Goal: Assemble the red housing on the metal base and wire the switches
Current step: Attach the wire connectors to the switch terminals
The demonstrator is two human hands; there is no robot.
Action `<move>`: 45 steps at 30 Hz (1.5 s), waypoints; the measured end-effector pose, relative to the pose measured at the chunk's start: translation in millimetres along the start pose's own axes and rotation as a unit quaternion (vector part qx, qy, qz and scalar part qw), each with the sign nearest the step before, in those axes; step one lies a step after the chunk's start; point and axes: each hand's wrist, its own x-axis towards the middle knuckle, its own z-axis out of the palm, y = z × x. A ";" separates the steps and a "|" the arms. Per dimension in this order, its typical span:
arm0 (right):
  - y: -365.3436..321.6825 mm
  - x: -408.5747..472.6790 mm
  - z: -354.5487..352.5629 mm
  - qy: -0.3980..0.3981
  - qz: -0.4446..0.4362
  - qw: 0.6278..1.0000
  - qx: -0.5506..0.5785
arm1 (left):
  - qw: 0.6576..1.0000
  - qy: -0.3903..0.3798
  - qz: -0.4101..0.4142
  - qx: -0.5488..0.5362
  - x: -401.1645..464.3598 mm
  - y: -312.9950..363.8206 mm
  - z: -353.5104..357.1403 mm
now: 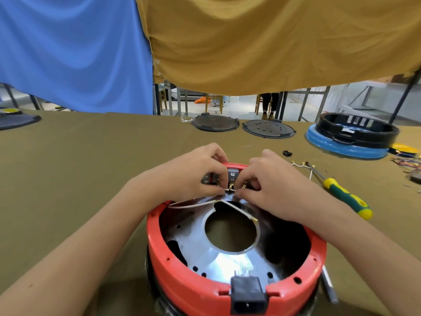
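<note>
The red housing point(173, 267) sits round the shiny metal base point(230, 263), which has a large round hole in its middle, on the table in front of me. A black power socket point(248, 297) is set in its near rim. At the far rim grey switches point(232, 176) with brass terminals stand inside the housing. My left hand point(196, 172) and my right hand point(271, 188) meet there, each pinching the end of a white wire point(196, 204) at the terminals. Another white wire point(241, 212) with a brass end lies loose across the base.
A green and yellow screwdriver point(346, 197) lies right of the housing beside loose white wires point(303, 166). Two dark round lids point(215, 123) point(268, 128) lie at the table's far edge. A black ring on a blue part point(353, 137) stands far right. Blue and mustard cloths hang behind.
</note>
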 end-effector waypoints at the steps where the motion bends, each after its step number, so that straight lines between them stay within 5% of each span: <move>1: 0.4 0.3 0.2 0.002 0.005 1.000 -0.001 | 1.000 -0.001 -0.001 -0.001 0.0 0.3 -0.1; 45: -5.2 0.8 -4.9 -0.014 0.005 1.000 -0.003 | 1.000 0.002 -0.007 -0.029 1.6 -1.4 -0.1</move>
